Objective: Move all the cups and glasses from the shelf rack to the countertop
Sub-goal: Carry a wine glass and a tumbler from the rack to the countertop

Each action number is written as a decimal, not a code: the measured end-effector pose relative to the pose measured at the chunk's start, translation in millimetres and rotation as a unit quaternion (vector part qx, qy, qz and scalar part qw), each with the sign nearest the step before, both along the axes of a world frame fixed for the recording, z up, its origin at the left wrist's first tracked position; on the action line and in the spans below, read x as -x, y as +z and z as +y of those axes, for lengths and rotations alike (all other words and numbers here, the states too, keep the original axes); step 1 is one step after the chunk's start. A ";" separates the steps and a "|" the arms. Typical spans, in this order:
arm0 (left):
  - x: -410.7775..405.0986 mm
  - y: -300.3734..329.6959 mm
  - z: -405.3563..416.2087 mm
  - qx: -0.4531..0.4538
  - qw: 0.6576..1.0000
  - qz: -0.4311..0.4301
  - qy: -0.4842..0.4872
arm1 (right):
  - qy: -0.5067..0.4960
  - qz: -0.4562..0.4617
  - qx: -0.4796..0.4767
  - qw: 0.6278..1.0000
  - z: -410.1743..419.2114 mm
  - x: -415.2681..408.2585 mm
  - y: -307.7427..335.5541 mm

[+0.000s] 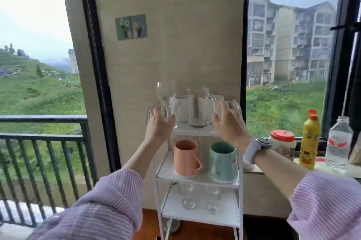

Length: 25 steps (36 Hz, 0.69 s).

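We hold both hands at the top tier of the shelf rack (197, 178). Left hand (160, 122) grips an upright wine glass (166, 96), bowl toward 12 o'clock. Right hand (227, 120) fingers spread open, at 3 o'clock of an upright glass mug (199, 107).

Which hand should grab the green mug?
Probably the right hand. The green mug sits on the rack's right side, just below that wrist, while the left hand is by the wine glass.

Both hands at rack (197, 178) top – L hand (159, 122) on wine glass (166, 97).
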<state>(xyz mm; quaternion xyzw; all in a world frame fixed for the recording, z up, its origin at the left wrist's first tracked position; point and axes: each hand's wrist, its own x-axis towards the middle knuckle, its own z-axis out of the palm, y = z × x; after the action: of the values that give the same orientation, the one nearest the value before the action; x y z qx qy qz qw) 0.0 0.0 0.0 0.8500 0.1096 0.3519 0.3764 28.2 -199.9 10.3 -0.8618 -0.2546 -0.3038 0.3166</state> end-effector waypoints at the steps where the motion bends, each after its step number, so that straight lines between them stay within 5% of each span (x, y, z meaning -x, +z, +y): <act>1: -5.4 1.8 1.0 0.013 1.000 -0.012 -0.002 | -0.012 0.002 -0.016 1.000 4.1 -4.4 1.5; 14: -68.1 18.1 17.5 0.133 0.987 -0.072 -0.045 | 0.024 0.132 -0.157 0.978 27.3 -47.3 29.5; 20: -70.4 17.2 19.2 0.118 0.983 -0.129 -0.059 | 0.186 0.271 -0.250 0.911 32.5 -44.8 39.5; 25: -55.4 18.1 22.9 0.109 0.977 -0.169 -0.076 | 0.209 0.343 -0.248 0.882 40.1 -46.7 41.6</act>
<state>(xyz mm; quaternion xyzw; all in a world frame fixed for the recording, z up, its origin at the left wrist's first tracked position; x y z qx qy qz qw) 55.4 22.9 18.1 0.7379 0.0167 0.4471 0.5053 75.0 -159.7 51.8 -0.7325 -0.2204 0.0312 0.6433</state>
